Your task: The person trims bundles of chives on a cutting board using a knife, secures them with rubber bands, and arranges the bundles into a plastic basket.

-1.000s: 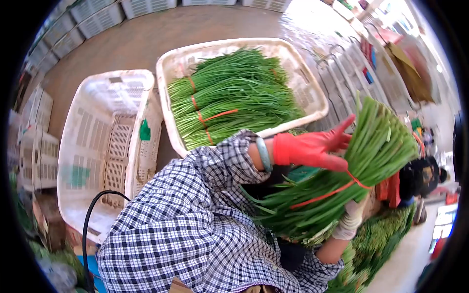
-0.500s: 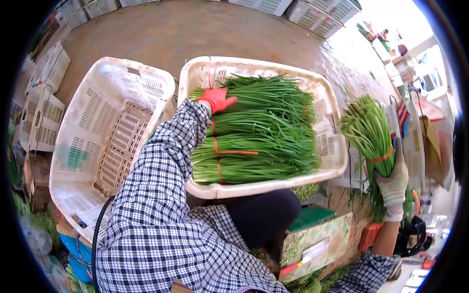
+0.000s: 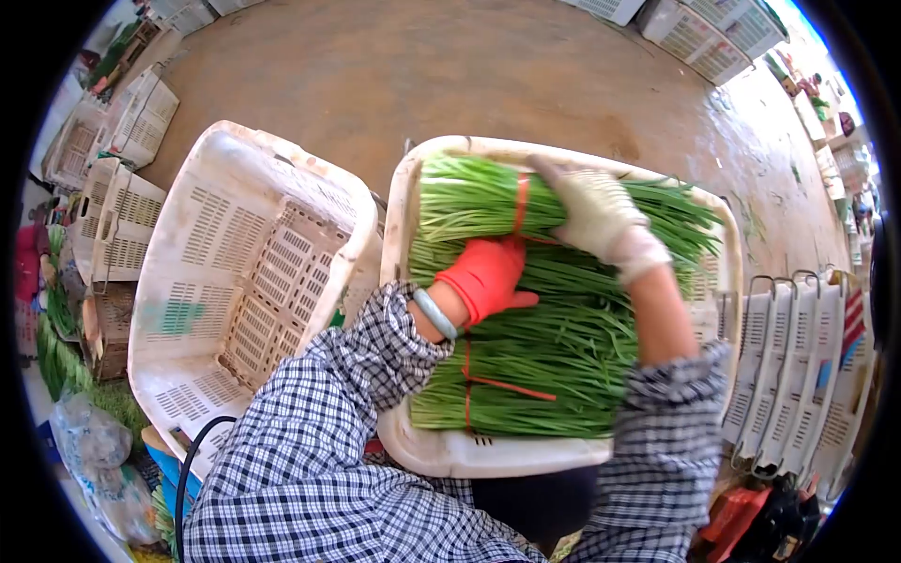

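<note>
My left hand [image 3: 483, 279], in a red glove, presses on the leafy green bunches [image 3: 554, 361] in the white crate [image 3: 446, 455]. Its thumb is spread to the right, and its other fingertips are partly hidden at the lower edge of the top bunch. My right hand [image 3: 601, 214], in a pale glove, is closed over that top bunch [image 3: 469, 197], just right of its orange band. The top bunch lies along the crate's far side, its pale stems to the left. Orange bands also circle the lower bunches.
A second white crate [image 3: 197, 244] stands left of the filled one. Nested crates [image 3: 798, 375] stand at the right, and more crates [image 3: 704, 42] at the back. A black cable [image 3: 192, 460] curves near my left sleeve. Plastic bags [image 3: 99, 450] lie at the lower left.
My right hand has brought its bunch from the right side into the crate's far side. My left hand has shifted right and down over the bunches. The view has also turned.
</note>
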The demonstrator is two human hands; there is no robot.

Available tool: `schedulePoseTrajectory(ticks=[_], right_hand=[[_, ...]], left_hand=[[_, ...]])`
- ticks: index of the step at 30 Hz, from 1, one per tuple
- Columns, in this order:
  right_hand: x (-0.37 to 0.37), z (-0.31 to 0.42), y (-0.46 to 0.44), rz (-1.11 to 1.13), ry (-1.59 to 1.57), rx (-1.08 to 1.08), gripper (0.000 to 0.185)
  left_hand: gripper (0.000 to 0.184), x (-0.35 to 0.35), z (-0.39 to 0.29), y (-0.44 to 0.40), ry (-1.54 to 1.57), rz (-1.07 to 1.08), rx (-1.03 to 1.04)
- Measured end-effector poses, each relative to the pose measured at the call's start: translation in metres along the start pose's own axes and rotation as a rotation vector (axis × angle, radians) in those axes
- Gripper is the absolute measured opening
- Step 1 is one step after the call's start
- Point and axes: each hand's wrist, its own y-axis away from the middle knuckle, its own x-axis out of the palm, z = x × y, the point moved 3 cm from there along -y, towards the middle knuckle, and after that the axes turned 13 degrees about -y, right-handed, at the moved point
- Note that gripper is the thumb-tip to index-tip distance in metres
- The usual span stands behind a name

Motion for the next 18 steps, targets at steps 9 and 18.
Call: schedulePoseTrajectory(ticks=[9,18], right_hand=[[0.086,-0.039,-0.029,0.009,0.037,0.150,0.069],[0.077,-0.038,-0.028,-0.142,0.156,0.118,0.048]], left_hand=[[0.065,-0.005,-0.002,-0.013,0.078,0.218,-0.044],[0.029,-0.027,0.049,-0.061,0.456,-0.562,-0.070]])
